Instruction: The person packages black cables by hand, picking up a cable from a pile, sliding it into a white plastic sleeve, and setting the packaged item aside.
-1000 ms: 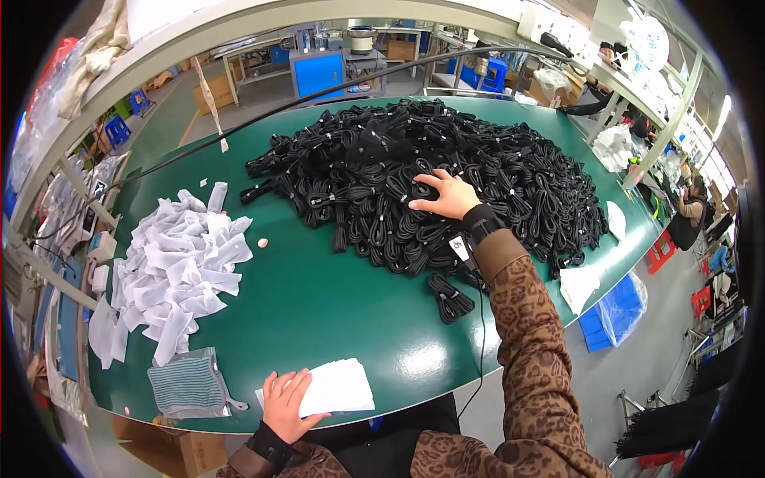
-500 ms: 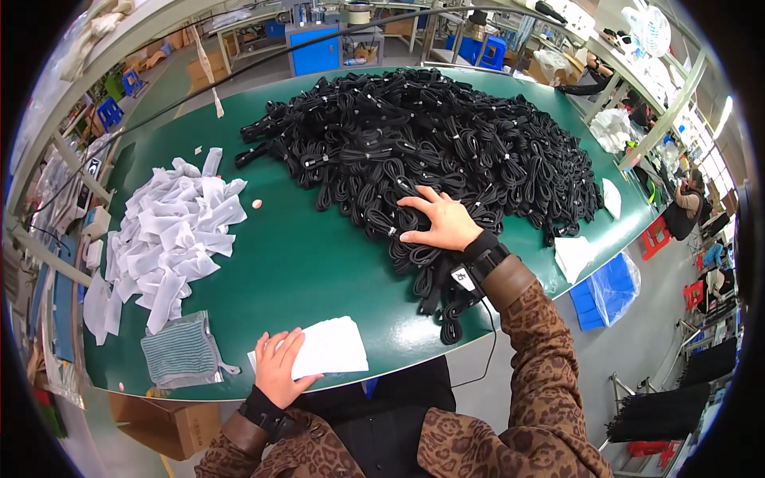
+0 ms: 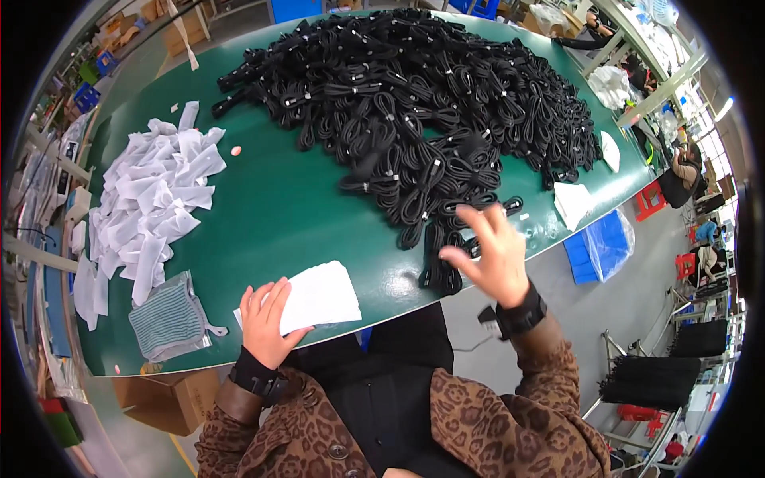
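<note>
A large heap of black coiled cables [image 3: 398, 103] spreads over the green table [image 3: 263, 215]. Beside a few cable bundles [image 3: 441, 259] at the heap's near edge, my right hand [image 3: 496, 253] hovers with its fingers apart, a little blurred and holding nothing that I can see. My left hand [image 3: 267, 320] lies with outstretched fingers on the left end of a fanned stack of white paper sheets [image 3: 325, 296], close to the table's front edge.
On the left sits a pile of pale white strips [image 3: 159, 191], with a striped grey-green cloth in clear plastic [image 3: 171, 319] nearer me. White sheets [image 3: 571, 205] lie at the right edge. Beyond it are a blue plastic-wrapped bin [image 3: 598, 248] and a seated person [image 3: 681, 177]. An open carton [image 3: 171, 402] stands below.
My right hand has lifted off the cable heap and come back toward me and to the right. The cables at the heap's near edge have shifted. My left hand stays on the paper.
</note>
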A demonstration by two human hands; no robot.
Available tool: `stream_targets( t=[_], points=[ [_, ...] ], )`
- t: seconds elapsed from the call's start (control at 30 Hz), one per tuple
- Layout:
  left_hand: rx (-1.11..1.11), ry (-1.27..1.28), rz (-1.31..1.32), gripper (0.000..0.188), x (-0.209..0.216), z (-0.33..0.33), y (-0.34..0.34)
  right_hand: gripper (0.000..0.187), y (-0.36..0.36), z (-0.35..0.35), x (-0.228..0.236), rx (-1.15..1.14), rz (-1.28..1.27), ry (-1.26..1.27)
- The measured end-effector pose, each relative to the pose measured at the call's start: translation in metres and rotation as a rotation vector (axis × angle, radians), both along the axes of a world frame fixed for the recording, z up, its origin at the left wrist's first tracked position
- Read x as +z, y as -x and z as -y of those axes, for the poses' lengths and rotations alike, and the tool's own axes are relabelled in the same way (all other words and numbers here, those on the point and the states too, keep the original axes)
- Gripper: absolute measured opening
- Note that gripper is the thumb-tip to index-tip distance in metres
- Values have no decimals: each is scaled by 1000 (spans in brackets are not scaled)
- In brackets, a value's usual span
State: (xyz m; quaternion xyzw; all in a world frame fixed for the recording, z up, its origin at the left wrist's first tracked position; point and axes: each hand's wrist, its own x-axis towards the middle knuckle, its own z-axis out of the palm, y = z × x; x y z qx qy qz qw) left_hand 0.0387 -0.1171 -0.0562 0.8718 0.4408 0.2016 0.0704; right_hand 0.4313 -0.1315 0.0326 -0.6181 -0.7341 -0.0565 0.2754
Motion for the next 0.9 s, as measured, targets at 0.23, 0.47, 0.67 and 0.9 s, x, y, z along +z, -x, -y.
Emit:
stream_targets(
  t=[0.23, 0.47, 0.67, 0.9],
  points=[
    [-39, 11, -7, 85, 4, -2, -2, 67, -9, 13, -64, 37, -110, 236],
    [-36, -8, 6, 87, -5, -4, -6, 64, -5, -19, -70, 87, -220, 158],
    [-29, -19, -23, 87, -3, -1, -1, 56, 13, 13, -55, -43, -82, 253],
    [-7, -40, -12, 87, -2, -2, -3, 46, 19, 23, -76, -35, -76, 296]
  ],
)
